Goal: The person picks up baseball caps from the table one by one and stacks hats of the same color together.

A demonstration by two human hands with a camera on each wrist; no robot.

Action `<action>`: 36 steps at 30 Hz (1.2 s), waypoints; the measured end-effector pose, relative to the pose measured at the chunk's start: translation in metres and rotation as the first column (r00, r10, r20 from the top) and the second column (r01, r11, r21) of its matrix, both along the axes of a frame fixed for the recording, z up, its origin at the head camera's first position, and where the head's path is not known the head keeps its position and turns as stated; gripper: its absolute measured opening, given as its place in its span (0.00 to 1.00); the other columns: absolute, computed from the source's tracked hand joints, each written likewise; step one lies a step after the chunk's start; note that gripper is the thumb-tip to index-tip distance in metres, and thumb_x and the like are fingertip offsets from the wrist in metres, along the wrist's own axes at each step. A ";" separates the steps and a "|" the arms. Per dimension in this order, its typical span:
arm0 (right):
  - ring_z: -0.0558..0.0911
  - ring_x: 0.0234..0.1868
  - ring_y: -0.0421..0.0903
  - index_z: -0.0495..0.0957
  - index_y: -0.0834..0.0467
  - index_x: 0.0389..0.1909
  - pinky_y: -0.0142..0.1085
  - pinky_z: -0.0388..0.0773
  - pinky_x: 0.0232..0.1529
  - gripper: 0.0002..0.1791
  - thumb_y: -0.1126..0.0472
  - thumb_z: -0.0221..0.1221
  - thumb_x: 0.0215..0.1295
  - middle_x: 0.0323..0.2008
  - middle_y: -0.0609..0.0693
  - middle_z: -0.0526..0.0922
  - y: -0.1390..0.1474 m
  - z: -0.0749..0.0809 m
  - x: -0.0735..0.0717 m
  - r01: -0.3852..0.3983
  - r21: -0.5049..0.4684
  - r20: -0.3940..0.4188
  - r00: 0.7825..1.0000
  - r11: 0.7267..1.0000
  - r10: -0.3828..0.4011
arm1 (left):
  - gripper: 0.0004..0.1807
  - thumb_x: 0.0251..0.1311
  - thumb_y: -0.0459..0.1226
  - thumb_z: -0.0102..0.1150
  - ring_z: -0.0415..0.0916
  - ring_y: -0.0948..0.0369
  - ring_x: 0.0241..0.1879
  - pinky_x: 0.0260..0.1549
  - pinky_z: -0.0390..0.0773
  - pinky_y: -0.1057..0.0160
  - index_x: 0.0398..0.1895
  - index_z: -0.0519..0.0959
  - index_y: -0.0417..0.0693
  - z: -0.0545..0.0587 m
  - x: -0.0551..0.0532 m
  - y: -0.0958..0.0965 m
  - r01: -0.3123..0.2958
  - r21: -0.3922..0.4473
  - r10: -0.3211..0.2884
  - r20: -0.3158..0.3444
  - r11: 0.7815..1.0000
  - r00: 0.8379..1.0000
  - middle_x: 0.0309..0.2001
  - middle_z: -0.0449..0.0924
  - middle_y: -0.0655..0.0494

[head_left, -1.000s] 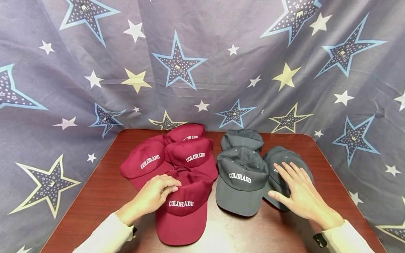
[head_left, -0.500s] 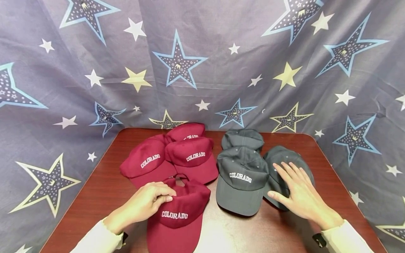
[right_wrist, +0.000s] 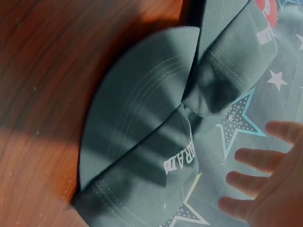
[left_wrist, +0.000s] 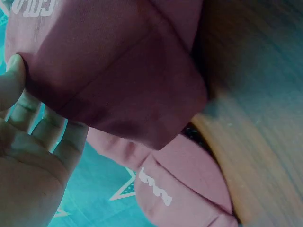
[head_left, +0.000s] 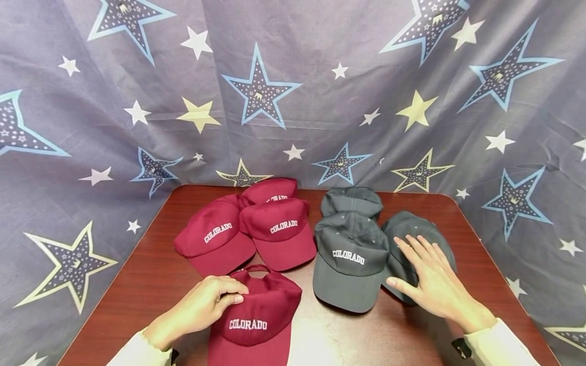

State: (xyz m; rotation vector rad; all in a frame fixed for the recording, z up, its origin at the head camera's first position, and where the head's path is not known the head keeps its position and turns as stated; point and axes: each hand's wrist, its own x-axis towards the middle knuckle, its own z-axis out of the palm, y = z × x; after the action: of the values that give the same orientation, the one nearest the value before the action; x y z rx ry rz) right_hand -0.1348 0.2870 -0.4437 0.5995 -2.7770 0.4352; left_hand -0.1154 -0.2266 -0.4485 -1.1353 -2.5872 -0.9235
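My left hand (head_left: 203,305) pinches the crown edge of a maroon cap (head_left: 261,310) lettered COLORADO, thumb in front and fingers behind. Its brim runs out of the bottom of the head view. In the left wrist view the thumb lies against the front of that held cap (left_wrist: 109,66). My right hand (head_left: 432,284) is spread with straight fingers over a dark grey cap (head_left: 407,229), hiding its lettering. The right wrist view shows the fingers apart from the grey cap (right_wrist: 137,109); whether the palm touches it I cannot tell.
Behind the held cap, several maroon caps (head_left: 279,229) lie overlapping at the left. Another grey cap (head_left: 350,254) sits left of my right hand, with a further grey cap (head_left: 350,201) behind. All rest on a brown wooden table (head_left: 151,254) before a star-patterned cloth (head_left: 293,101).
The left hand has drawn the maroon cap toward me and slightly left, away from the other maroon caps. My right hand has stayed nearly still over the grey cap.
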 end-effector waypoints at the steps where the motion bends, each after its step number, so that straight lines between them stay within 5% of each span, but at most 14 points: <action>1: 0.59 0.74 0.69 0.61 0.48 0.79 0.64 0.47 0.74 0.49 0.31 0.64 0.61 0.73 0.65 0.65 0.000 0.000 0.000 0.001 0.000 0.001 1.000 1.000 -0.001 | 0.12 0.59 0.30 0.71 0.83 0.66 0.41 0.43 0.82 0.66 0.43 0.89 0.55 -0.001 0.000 0.000 -0.004 0.000 0.004 -0.010 1.000 1.000 0.41 0.87 0.68; 7: 0.59 0.74 0.69 0.61 0.48 0.79 0.63 0.47 0.74 0.50 0.31 0.65 0.61 0.73 0.64 0.65 -0.001 -0.001 -0.001 -0.002 0.005 0.000 1.000 1.000 0.002 | 0.12 0.57 0.31 0.72 0.83 0.68 0.42 0.44 0.79 0.71 0.42 0.89 0.55 -0.004 -0.002 -0.001 -0.029 -0.008 0.029 -0.031 1.000 0.999 0.41 0.86 0.70; 14: 0.60 0.74 0.69 0.61 0.48 0.79 0.64 0.48 0.74 0.50 0.31 0.65 0.61 0.73 0.64 0.65 -0.002 -0.001 -0.001 -0.004 0.003 -0.007 1.000 1.000 0.004 | 0.15 0.59 0.32 0.72 0.81 0.70 0.42 0.42 0.83 0.63 0.43 0.87 0.64 -0.003 -0.001 -0.003 -0.078 -0.039 0.079 0.028 0.996 0.996 0.42 0.84 0.75; 22: 0.60 0.74 0.69 0.63 0.49 0.78 0.64 0.47 0.74 0.49 0.31 0.65 0.61 0.73 0.64 0.66 -0.005 -0.001 -0.002 -0.008 -0.002 -0.012 1.000 1.000 0.008 | 0.14 0.59 0.37 0.72 0.80 0.69 0.46 0.46 0.83 0.60 0.47 0.86 0.60 0.000 -0.001 -0.002 -0.119 -0.026 0.120 0.050 0.993 0.991 0.45 0.83 0.72; 29: 0.61 0.74 0.69 0.65 0.53 0.76 0.60 0.43 0.77 0.48 0.32 0.65 0.62 0.73 0.64 0.66 -0.007 -0.002 -0.003 -0.013 -0.007 -0.018 1.000 1.000 0.013 | 0.13 0.63 0.42 0.71 0.80 0.68 0.50 0.50 0.82 0.57 0.50 0.85 0.62 -0.002 -0.011 0.001 -0.245 0.017 0.245 0.005 0.969 0.969 0.48 0.84 0.70; 36: 0.61 0.74 0.68 0.66 0.54 0.75 0.58 0.45 0.76 0.48 0.32 0.65 0.62 0.73 0.63 0.66 -0.015 -0.003 -0.005 -0.025 -0.017 -0.028 0.999 1.000 0.025 | 0.17 0.65 0.44 0.69 0.78 0.62 0.57 0.58 0.77 0.54 0.56 0.83 0.55 -0.002 -0.016 0.002 -0.333 -0.030 0.332 -0.031 0.942 0.943 0.54 0.82 0.64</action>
State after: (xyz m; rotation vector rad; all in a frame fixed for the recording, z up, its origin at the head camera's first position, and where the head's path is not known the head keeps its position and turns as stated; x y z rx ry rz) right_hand -0.1403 0.2724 -0.4469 0.6319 -2.7389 0.4522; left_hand -0.1318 -0.2243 -0.4504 -0.6761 -2.6678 -0.7823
